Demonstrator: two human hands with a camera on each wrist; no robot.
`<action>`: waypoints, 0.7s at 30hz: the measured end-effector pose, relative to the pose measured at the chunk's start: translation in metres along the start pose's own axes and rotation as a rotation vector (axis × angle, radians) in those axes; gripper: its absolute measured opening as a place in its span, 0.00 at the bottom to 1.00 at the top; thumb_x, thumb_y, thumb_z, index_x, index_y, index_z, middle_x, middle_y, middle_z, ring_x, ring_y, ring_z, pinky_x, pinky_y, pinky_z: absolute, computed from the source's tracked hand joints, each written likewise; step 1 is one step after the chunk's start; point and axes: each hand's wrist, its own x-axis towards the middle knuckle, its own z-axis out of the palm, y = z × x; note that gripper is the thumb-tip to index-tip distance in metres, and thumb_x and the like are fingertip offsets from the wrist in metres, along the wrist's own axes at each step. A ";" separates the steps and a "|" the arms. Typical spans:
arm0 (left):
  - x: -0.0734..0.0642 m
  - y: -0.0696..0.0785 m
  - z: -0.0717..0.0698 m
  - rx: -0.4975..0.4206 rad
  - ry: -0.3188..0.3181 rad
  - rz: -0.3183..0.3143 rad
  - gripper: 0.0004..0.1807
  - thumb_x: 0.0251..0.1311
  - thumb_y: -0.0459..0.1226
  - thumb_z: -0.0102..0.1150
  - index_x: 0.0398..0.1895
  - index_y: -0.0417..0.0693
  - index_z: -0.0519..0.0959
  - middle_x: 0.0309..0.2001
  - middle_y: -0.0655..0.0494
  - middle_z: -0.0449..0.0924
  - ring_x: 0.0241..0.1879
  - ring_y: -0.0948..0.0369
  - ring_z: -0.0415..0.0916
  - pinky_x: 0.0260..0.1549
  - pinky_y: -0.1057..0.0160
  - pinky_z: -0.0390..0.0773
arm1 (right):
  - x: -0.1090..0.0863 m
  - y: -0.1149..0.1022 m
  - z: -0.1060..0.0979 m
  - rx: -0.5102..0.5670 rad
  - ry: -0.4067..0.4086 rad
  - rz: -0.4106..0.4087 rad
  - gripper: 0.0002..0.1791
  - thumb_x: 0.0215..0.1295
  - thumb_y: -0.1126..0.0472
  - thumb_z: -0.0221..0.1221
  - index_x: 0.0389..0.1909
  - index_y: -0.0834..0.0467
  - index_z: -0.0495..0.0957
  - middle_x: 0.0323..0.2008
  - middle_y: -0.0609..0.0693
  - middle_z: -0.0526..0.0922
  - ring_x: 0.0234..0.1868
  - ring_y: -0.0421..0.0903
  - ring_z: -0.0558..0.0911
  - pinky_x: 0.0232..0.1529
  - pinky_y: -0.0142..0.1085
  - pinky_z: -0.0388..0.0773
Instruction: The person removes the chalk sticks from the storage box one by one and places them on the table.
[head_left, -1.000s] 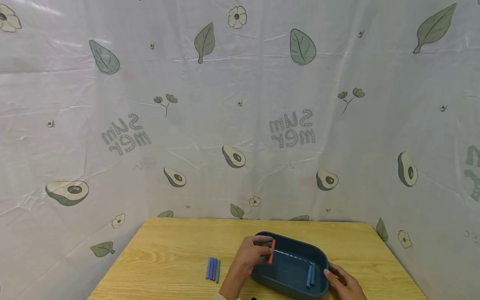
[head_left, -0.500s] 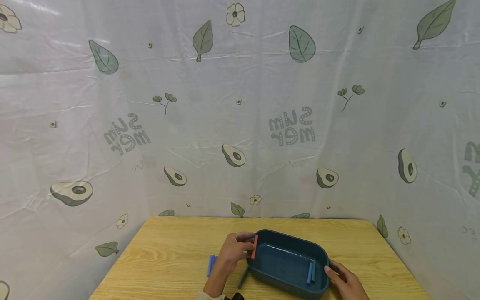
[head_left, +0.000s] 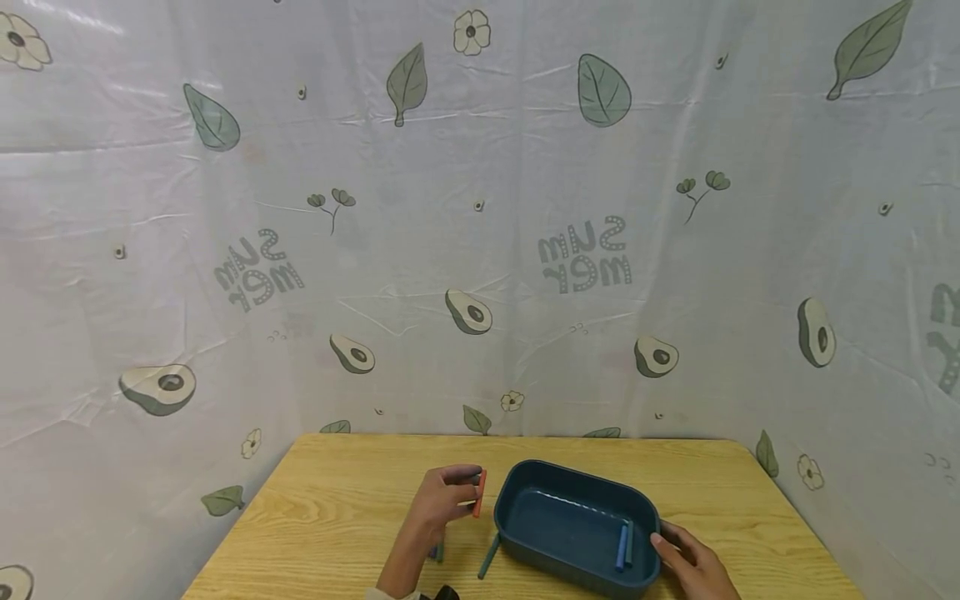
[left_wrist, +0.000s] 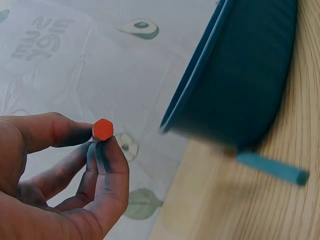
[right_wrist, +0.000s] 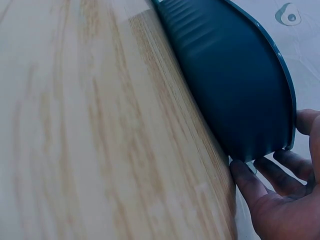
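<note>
My left hand [head_left: 441, 502] pinches a red chalk stick [head_left: 481, 493] between thumb and fingertips, above the table and left of the dish. In the left wrist view, the chalk's six-sided end [left_wrist: 103, 129] faces the camera, and dark dust marks the fingers. My right hand [head_left: 693, 560] grips the right end of a dark blue oblong dish [head_left: 577, 575], its thumb at the rim. Inside the dish lie a blue chalk stick [head_left: 621, 547] and a green one [head_left: 629, 545]. Another green chalk stick [head_left: 489, 557] touches the dish's outer left side.
Below my left wrist, a green chalk stick [head_left: 440, 551] and a purple one [head_left: 432, 552] show partly; the forearm hides the rest of that row. The wooden table [head_left: 360, 475] meets a printed curtain [head_left: 405, 250] behind and at both sides.
My left hand has moved left with the red chalk, from over the dish to outside it. The green chalk beside the dish has come into view. The right hand keeps its place.
</note>
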 end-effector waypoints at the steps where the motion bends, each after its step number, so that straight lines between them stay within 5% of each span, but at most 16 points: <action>1: -0.001 0.000 -0.003 0.005 0.006 -0.001 0.27 0.67 0.28 0.64 0.68 0.28 0.77 0.55 0.38 0.84 0.46 0.59 0.85 0.45 0.56 0.90 | 0.000 0.000 0.000 -0.004 0.001 0.000 0.47 0.77 0.38 0.60 0.77 0.74 0.65 0.75 0.75 0.69 0.71 0.70 0.77 0.60 0.49 0.87; 13: -0.011 -0.001 -0.045 0.031 0.054 -0.010 0.28 0.69 0.28 0.63 0.71 0.26 0.74 0.60 0.33 0.80 0.50 0.57 0.84 0.45 0.57 0.90 | 0.000 -0.002 -0.001 0.006 -0.003 0.004 0.46 0.78 0.38 0.59 0.77 0.74 0.65 0.75 0.75 0.69 0.71 0.70 0.77 0.59 0.49 0.87; 21: -0.020 -0.004 -0.071 0.068 0.102 0.000 0.28 0.69 0.29 0.64 0.71 0.25 0.74 0.64 0.26 0.77 0.58 0.45 0.84 0.51 0.51 0.90 | 0.001 0.000 0.000 0.030 0.005 0.011 0.45 0.78 0.40 0.61 0.76 0.74 0.66 0.74 0.75 0.70 0.70 0.69 0.78 0.57 0.48 0.88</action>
